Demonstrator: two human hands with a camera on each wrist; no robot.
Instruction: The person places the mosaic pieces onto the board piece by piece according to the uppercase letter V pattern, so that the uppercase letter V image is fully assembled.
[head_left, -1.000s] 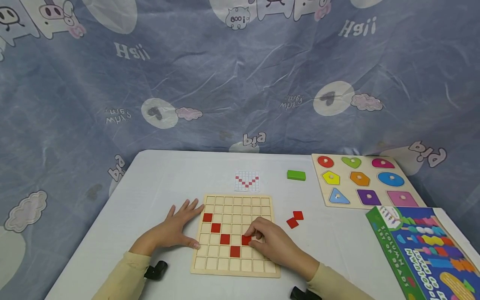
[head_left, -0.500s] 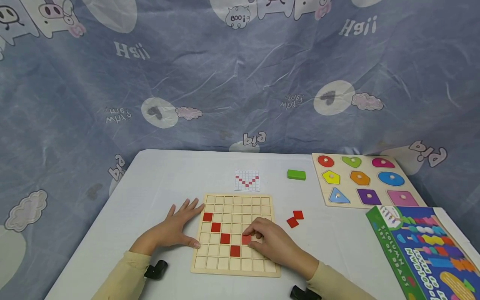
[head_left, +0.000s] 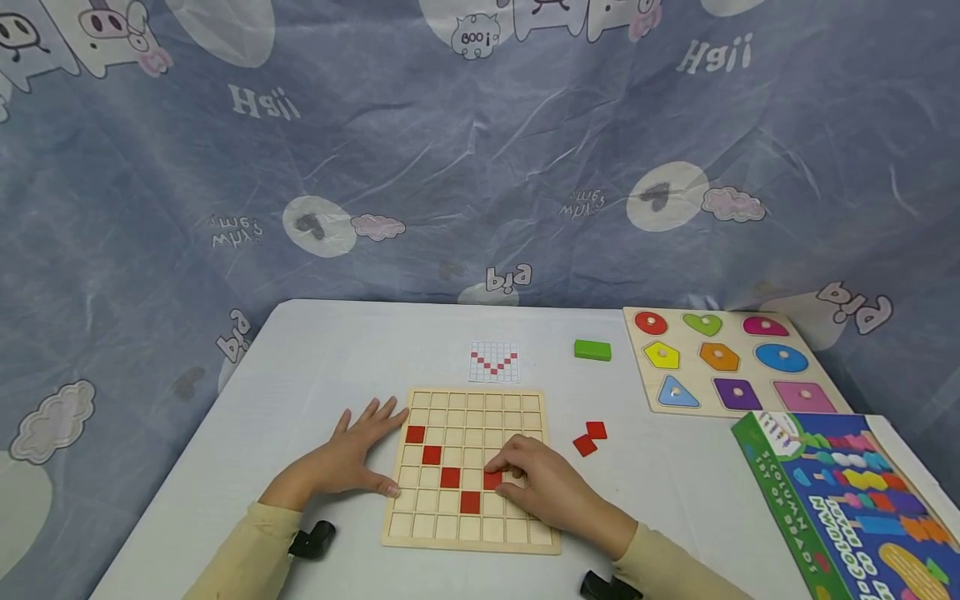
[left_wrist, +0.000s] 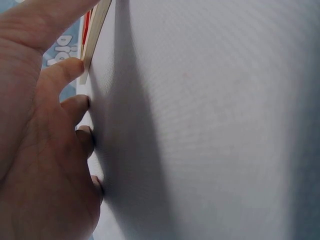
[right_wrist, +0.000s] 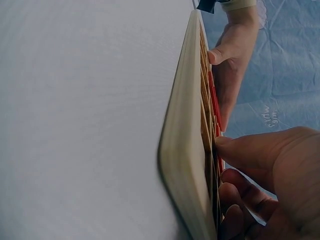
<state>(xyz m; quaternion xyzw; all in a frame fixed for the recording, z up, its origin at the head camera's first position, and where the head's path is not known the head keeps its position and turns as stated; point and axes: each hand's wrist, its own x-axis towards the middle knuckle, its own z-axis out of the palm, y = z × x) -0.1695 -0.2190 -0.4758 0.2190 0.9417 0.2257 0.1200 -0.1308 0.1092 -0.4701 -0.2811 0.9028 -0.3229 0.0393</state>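
A pale wooden grid board [head_left: 423, 527] lies on the table with several red square tiles in its cells, four of them stepping down a diagonal from the left. My left hand [head_left: 348, 457] is spread at the board's left side, with thumb and forefinger touching its edge. Over the right half of the board, my right hand [head_left: 543, 485] pinches a red square tile [head_left: 492, 481] between thumb and forefinger, down at a cell. In the right wrist view, the thumb [right_wrist: 225, 142] presses at the tile's level, close over the grid. Part of the board is hidden beneath the right hand.
Two loose red tiles [head_left: 585, 446] lie right of the board. Behind it are a small card [head_left: 494, 360] with a red V pattern and a green block [head_left: 592, 350]. A shape puzzle board [head_left: 746, 343] and a colourful box [head_left: 870, 500] occupy the right side.
The right forefinger has shifted very slightly left over the red tile. The left hand and the board have stayed in place.
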